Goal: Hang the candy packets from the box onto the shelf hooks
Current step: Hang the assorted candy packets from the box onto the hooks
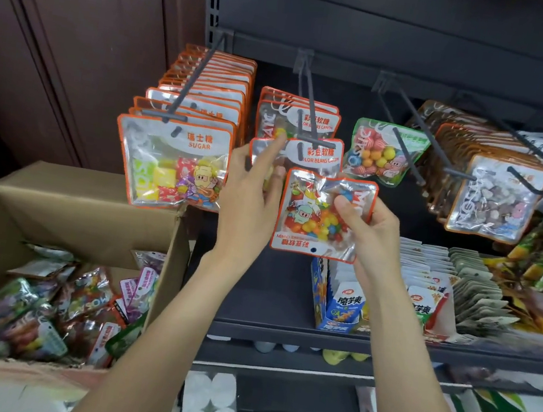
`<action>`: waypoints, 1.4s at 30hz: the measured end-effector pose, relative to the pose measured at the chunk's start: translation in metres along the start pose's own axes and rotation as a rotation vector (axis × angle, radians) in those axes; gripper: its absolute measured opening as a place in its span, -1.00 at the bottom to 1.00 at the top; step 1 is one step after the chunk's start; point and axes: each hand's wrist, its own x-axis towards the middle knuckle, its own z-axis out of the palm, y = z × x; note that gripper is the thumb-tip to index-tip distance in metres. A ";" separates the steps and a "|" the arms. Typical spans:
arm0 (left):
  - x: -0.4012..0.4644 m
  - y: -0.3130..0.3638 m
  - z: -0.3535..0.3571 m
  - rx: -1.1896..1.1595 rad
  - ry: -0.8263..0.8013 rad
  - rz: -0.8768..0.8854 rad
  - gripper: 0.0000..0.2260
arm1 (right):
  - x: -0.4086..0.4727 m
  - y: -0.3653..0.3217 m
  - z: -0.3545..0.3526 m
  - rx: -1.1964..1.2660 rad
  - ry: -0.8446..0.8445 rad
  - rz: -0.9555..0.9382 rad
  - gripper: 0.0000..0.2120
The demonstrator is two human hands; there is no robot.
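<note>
While my right hand (369, 229) pinches an upside-down candy packet (322, 212) and my left hand (252, 186) steadies the hanging one (299, 156) with loose fingers, I risk missing the hook (309, 117).

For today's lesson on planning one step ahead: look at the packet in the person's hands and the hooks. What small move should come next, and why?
Probably turn the colour beans packet upright. The right hand grips it with its print upside down and its hang hole at the bottom edge, while the left hand touches the matching packets on the middle hook. The hole must face up to slide on.
</note>
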 end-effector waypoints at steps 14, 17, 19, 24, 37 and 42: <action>0.000 -0.011 0.007 -0.312 -0.263 -0.251 -0.41 | 0.043 0.018 0.026 -0.330 0.239 -0.232 -0.92; -0.010 -0.009 0.000 -0.345 -0.307 -0.201 -0.33 | 0.010 0.006 0.002 -0.333 0.113 -0.166 -0.89; -0.015 -0.005 -0.006 -0.279 -0.401 -0.052 -0.30 | -0.008 -0.010 -0.016 -0.493 -0.176 -0.171 -0.89; -0.024 0.006 -0.016 -0.327 -0.751 -0.026 -0.41 | -0.026 -0.045 -0.028 -0.624 -0.312 -0.276 -0.68; -0.080 0.015 0.004 -0.941 0.038 -0.522 -0.52 | -0.047 -0.014 -0.028 -0.037 0.014 -0.142 -0.90; -0.057 0.008 -0.018 -0.619 -0.022 -0.030 -0.57 | -0.032 -0.031 -0.020 -0.192 -0.096 -0.348 -0.87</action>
